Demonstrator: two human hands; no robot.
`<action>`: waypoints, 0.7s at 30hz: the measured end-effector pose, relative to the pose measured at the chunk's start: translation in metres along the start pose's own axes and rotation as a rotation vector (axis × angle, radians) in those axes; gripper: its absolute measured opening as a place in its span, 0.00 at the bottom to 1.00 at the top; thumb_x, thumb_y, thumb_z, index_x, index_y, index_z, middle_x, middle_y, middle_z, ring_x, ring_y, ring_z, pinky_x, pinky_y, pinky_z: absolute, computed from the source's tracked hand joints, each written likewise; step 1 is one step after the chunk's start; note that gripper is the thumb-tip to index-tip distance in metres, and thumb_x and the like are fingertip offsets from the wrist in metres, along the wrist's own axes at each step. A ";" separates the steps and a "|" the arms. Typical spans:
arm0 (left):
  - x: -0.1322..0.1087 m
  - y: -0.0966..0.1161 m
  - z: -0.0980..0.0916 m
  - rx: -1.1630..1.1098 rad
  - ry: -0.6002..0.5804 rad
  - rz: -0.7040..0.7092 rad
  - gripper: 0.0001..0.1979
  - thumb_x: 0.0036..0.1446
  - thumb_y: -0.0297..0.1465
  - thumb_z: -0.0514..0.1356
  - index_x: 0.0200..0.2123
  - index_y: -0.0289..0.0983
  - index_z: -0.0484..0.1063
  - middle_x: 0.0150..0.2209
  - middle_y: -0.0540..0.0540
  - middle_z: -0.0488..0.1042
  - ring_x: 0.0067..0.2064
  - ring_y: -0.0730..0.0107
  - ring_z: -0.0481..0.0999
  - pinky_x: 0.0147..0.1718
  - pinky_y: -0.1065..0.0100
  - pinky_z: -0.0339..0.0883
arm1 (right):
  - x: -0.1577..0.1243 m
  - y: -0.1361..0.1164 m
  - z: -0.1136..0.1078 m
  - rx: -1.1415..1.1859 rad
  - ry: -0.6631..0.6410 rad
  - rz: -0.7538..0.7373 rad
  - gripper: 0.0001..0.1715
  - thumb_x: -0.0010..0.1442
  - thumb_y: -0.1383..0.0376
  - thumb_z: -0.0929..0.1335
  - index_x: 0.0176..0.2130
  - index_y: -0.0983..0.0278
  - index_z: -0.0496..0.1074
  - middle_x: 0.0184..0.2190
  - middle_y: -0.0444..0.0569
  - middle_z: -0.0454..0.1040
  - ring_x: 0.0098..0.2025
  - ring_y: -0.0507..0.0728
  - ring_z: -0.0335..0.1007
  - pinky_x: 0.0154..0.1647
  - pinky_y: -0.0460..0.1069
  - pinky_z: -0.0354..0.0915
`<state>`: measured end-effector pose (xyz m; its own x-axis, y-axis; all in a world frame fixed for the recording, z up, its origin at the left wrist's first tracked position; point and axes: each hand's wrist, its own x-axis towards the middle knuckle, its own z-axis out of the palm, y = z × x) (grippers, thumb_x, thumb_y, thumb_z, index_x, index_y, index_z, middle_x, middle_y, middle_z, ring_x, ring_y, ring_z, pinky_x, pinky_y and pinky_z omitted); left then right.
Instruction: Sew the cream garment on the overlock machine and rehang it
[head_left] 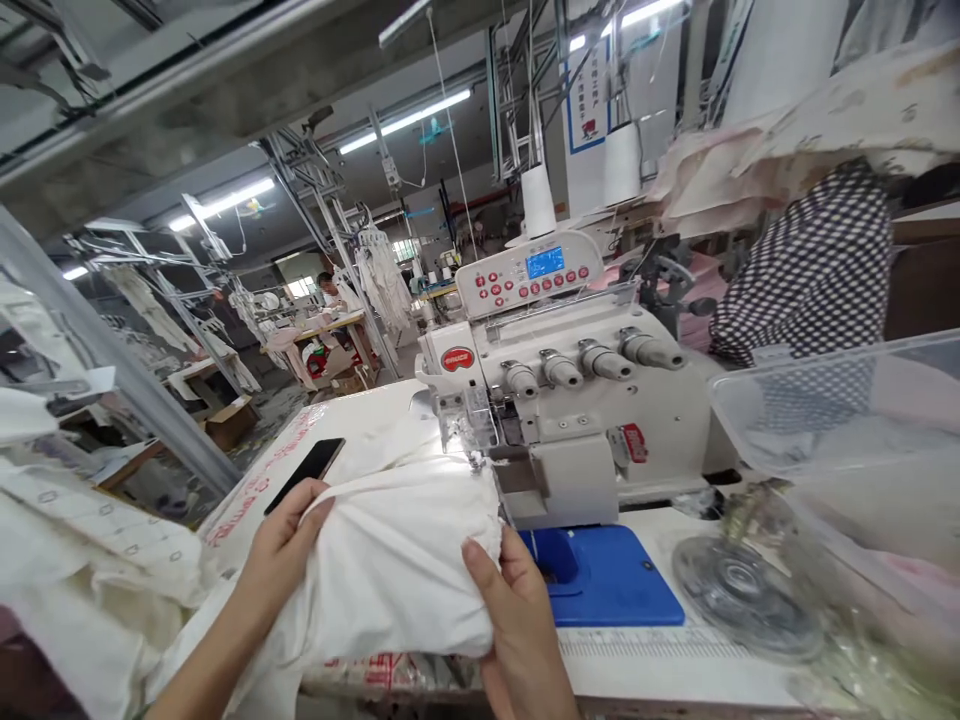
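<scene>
My left hand (281, 545) grips the left side of a bunched white fabric piece (397, 560), fingers curled over its folded edge. At the fabric's right end my right hand (517, 620) pinches it with thumb and fingers, beside the blue plate (607, 580). The top edge of the fabric runs up to the presser foot (472, 450) of a white overlock sewing machine (570, 400). A black phone (306, 473) lies on the table just beyond my left hand.
A clear plastic bin (847, 430) and a clear disc (742, 590) sit right of the machine. White cloth (82, 560) is piled at left. Thread cones (538, 200) stand behind the machine. A person works at a far table (330, 325).
</scene>
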<state>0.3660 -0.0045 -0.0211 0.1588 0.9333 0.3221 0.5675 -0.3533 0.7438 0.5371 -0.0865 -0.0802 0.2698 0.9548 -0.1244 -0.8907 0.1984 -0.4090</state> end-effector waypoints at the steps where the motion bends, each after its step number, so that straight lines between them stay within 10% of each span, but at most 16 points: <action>1: 0.003 0.002 -0.003 0.008 -0.009 0.013 0.18 0.46 0.48 0.56 0.23 0.38 0.65 0.21 0.52 0.62 0.24 0.72 0.61 0.22 0.75 0.56 | 0.000 0.001 -0.001 -0.001 0.000 0.002 0.25 0.39 0.60 0.77 0.39 0.64 0.73 0.31 0.49 0.77 0.32 0.58 0.72 0.31 0.48 0.68; 21: 0.052 0.021 -0.032 0.549 -0.284 0.299 0.20 0.55 0.45 0.49 0.28 0.36 0.72 0.26 0.50 0.73 0.29 0.69 0.69 0.27 0.76 0.61 | 0.010 -0.011 -0.002 -0.102 0.062 0.023 0.18 0.34 0.58 0.78 0.24 0.67 0.75 0.20 0.47 0.75 0.24 0.56 0.69 0.24 0.47 0.66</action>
<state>0.3603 0.0350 0.0298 0.5356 0.8079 0.2459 0.7815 -0.5845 0.2182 0.5505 -0.0793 -0.0791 0.2744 0.9428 -0.1890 -0.8560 0.1499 -0.4948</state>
